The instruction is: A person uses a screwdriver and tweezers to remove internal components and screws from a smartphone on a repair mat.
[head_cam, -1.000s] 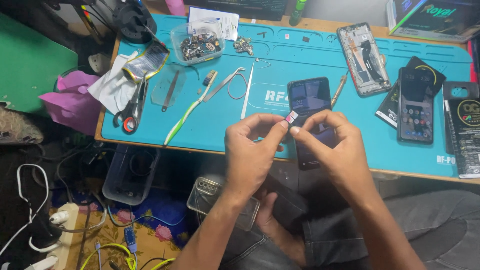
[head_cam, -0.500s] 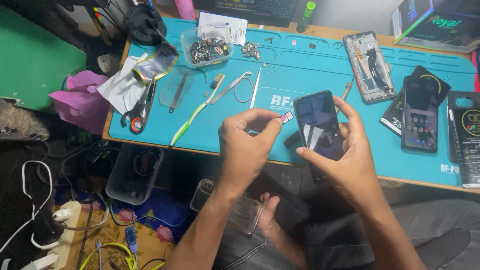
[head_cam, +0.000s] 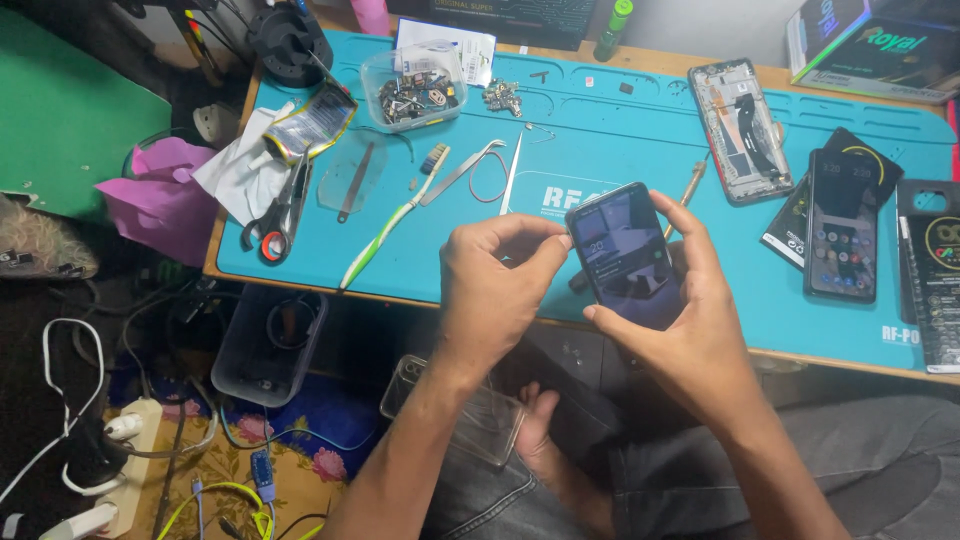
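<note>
The clear case (head_cam: 455,415) rests on the lap, nearest the viewer. Above it, the right hand (head_cam: 690,330) cradles the phone (head_cam: 625,255) from below, fingers wrapped about its edges, screen lit and tilted up. The left hand (head_cam: 495,285) is pinched narrow at the phone's nine o'clock edge; what it pinches cannot be told. Judgement: keep the phone steady and work square to that edge. At twelve o'clock on the tabletop (head_cam: 420,270) lie tweezers (head_cam: 512,172) and a toothbrush (head_cam: 392,220).
</note>
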